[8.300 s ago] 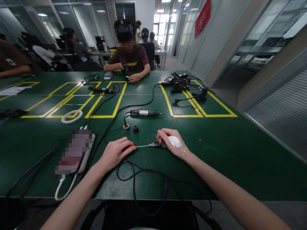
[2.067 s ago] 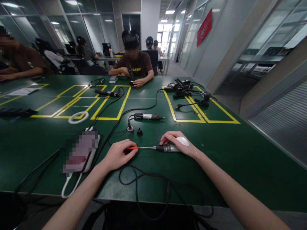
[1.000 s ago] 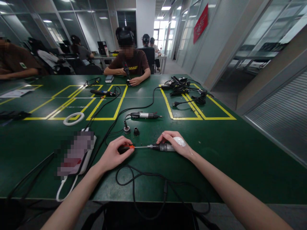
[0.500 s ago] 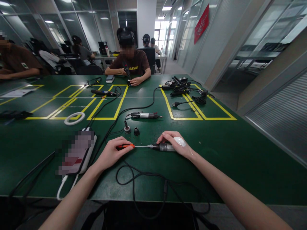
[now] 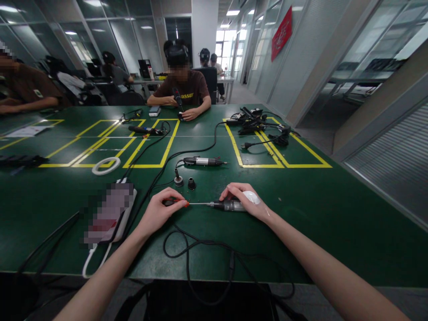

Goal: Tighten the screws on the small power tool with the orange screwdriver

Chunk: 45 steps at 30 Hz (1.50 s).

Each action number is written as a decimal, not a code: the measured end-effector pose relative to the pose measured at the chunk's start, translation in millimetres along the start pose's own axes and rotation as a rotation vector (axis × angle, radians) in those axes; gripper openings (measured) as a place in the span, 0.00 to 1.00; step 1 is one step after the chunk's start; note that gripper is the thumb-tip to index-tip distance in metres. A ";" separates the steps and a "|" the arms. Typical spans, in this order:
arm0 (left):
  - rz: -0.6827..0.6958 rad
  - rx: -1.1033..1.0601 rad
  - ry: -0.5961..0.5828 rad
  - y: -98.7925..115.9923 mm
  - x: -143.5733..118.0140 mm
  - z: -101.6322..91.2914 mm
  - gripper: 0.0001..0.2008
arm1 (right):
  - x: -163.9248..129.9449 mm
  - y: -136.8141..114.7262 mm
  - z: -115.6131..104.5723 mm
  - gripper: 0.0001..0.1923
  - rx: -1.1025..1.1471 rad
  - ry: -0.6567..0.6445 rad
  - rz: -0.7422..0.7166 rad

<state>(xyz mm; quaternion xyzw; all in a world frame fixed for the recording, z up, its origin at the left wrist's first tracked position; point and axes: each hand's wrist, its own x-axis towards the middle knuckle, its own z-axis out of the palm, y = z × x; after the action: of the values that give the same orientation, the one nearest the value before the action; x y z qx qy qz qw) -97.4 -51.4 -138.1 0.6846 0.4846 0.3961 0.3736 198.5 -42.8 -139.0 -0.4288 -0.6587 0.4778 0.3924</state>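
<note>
The big green table (image 5: 334, 240) fills most of the view. Its near edge runs straight across below the hands, and both arms reach over it. A wide green stretch lies to the right of the right hand, and a smaller one lies between the hands and the looped black cord (image 5: 203, 242), which hangs over the near edge. Across the table, by the far edge, sits a person in a brown shirt (image 5: 197, 84). A messy pile of black cords and tools (image 5: 250, 122) lies far off on the right.

The left hand (image 5: 162, 210) pinches the handle of a thin screwdriver (image 5: 199, 203). The right hand (image 5: 248, 200) is curled around a black and silver tool (image 5: 230, 205), and its palm hides the back end. Both things are near the middle of the table's front part. They lie long ways from left to right, nearly in one line. The screwdriver points right and the tool's nose points left. They meet, but I can't tell if the tip goes inside. Just past them stands a little black cone (image 5: 191, 183).
</note>
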 end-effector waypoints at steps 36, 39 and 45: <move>-0.221 -0.115 -0.068 8.9 0.7 -10.7 0.16 | 0.3 2.6 -1.5 0.32 -0.032 -0.011 -0.004; -0.228 -0.102 -0.070 8.3 -0.1 -10.0 0.17 | 0.1 1.4 -1.2 0.32 -0.030 -0.011 0.005; -0.201 -0.058 -0.041 7.0 0.0 -6.4 0.18 | 0.1 0.9 -0.4 0.32 -0.018 -0.002 0.004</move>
<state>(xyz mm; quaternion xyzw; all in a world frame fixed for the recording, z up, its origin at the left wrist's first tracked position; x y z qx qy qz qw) -100.7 -52.4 -129.2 0.6293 0.5314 0.3564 0.4411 199.1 -42.4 -139.7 -0.4333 -0.6625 0.4730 0.3868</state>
